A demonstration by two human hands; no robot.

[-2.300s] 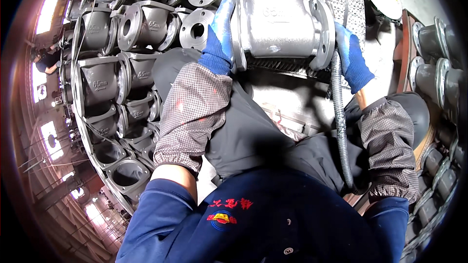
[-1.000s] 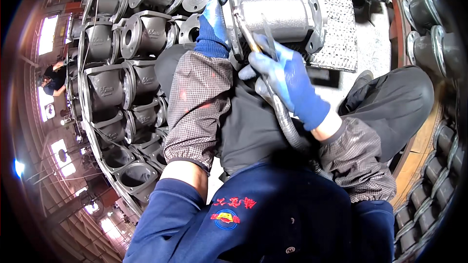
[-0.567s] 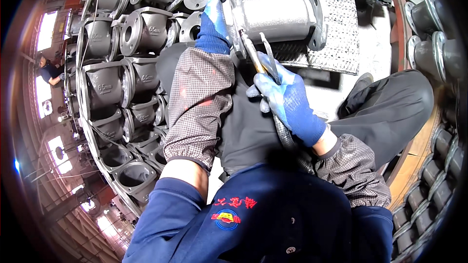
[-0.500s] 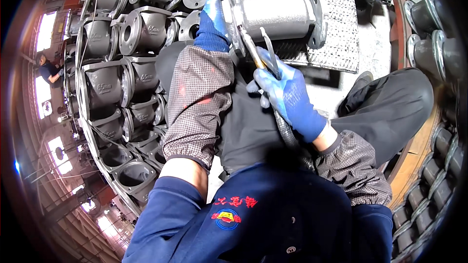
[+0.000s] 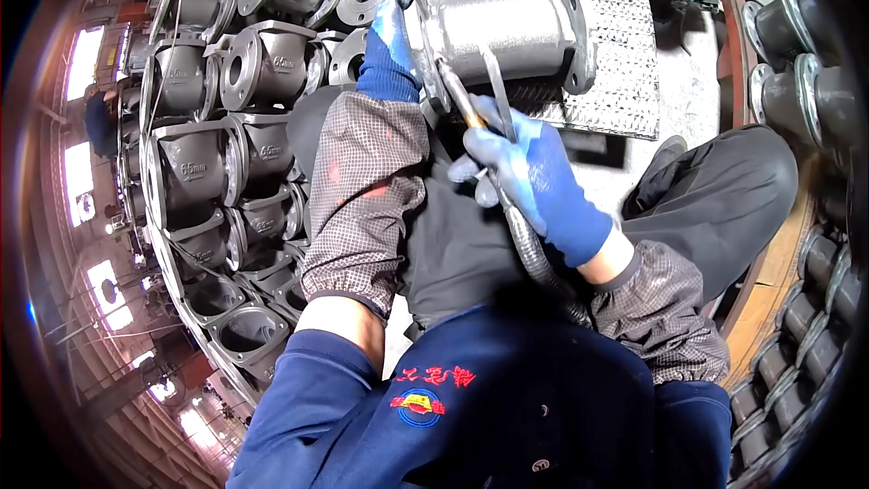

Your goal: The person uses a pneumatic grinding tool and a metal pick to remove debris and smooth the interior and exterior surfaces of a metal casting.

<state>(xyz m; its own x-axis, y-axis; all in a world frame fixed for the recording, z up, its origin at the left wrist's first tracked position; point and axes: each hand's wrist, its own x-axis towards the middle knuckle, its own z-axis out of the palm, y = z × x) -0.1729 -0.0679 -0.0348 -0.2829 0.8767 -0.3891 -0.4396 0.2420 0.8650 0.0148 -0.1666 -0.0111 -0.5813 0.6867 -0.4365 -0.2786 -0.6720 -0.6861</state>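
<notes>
A grey cast-metal valve body (image 5: pixel 502 32) with round flanged ends lies sideways in front of me. My left hand (image 5: pixel 391 41), in a blue coated glove, grips the rim of its left flange (image 5: pixel 418 45). In my gloved right hand (image 5: pixel 539 167) is a slim rod-like tool (image 5: pixel 460 92), with a flat silver lever (image 5: pixel 495 77) beside its shaft. The tool's tip is at the inner side of the left flange; whether it touches is hard to tell. A black ribbed hose (image 5: pixel 532 254) runs from under my right hand toward my lap.
The valve body rests on a textured metal plate (image 5: pixel 615 45). Several similar castings (image 5: pixel 190 163) are stacked at left, with more (image 5: pixel 783 104) at right. Wooden boards (image 5: pixel 778 258) edge the right side. A person (image 5: pixel 101 122) stands far left. My knees flank the work.
The valve body and my left hand appear slightly further left. The tool stays by the left flange, its shaft a little steeper. The far-left person has changed posture.
</notes>
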